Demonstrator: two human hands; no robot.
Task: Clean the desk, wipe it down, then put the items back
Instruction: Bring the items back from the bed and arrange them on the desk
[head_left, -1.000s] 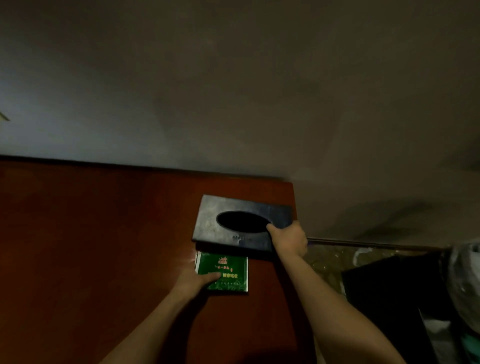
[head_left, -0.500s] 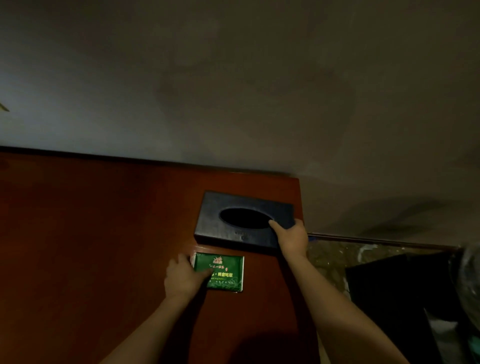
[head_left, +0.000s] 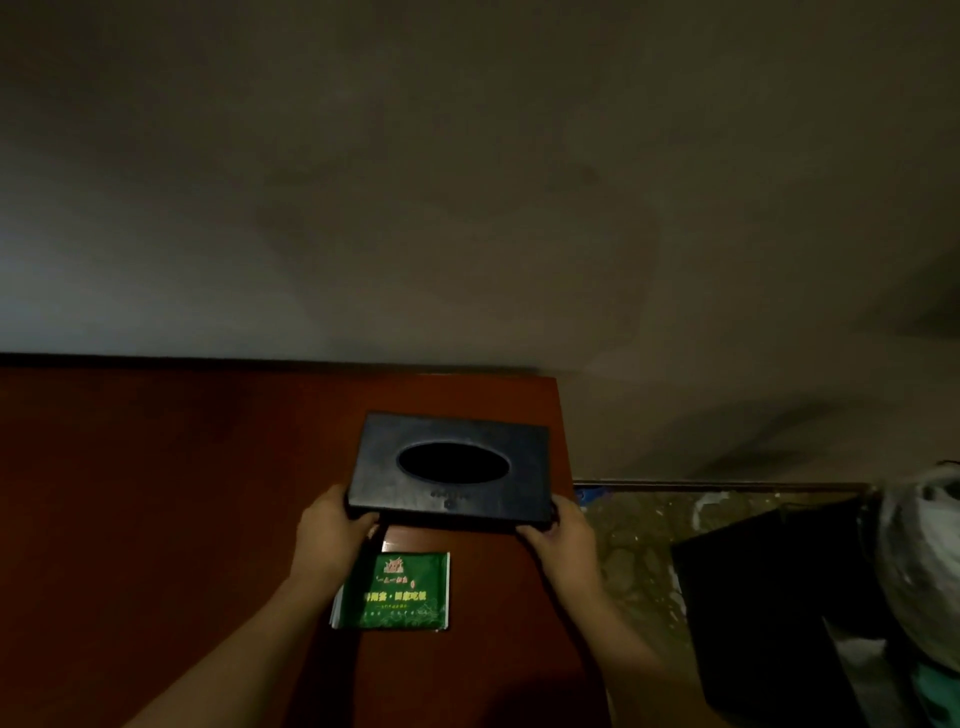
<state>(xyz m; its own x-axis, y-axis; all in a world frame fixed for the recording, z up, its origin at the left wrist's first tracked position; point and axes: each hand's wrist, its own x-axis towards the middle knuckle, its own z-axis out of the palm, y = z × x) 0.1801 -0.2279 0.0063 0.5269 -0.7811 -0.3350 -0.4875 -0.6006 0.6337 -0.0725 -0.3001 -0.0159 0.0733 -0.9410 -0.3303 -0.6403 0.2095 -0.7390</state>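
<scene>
A black tissue box (head_left: 452, 467) with an oval opening on top stands near the far right corner of the reddish-brown desk (head_left: 156, 519). My left hand (head_left: 330, 530) grips its near left corner, and my right hand (head_left: 558, 535) grips its near right corner. A green packet (head_left: 397, 592) with printed writing lies flat on the desk just in front of the box, between my forearms. Neither hand touches the packet.
A grey wall (head_left: 467, 208) rises behind the desk. The desk's right edge drops to a speckled floor (head_left: 634, 545). A black object (head_left: 769, 597) and a pale plastic bag (head_left: 919, 561) sit on the right.
My left hand left the green packet and took the box's near left corner. My right hand shifted from the top of the box to its near right corner.
</scene>
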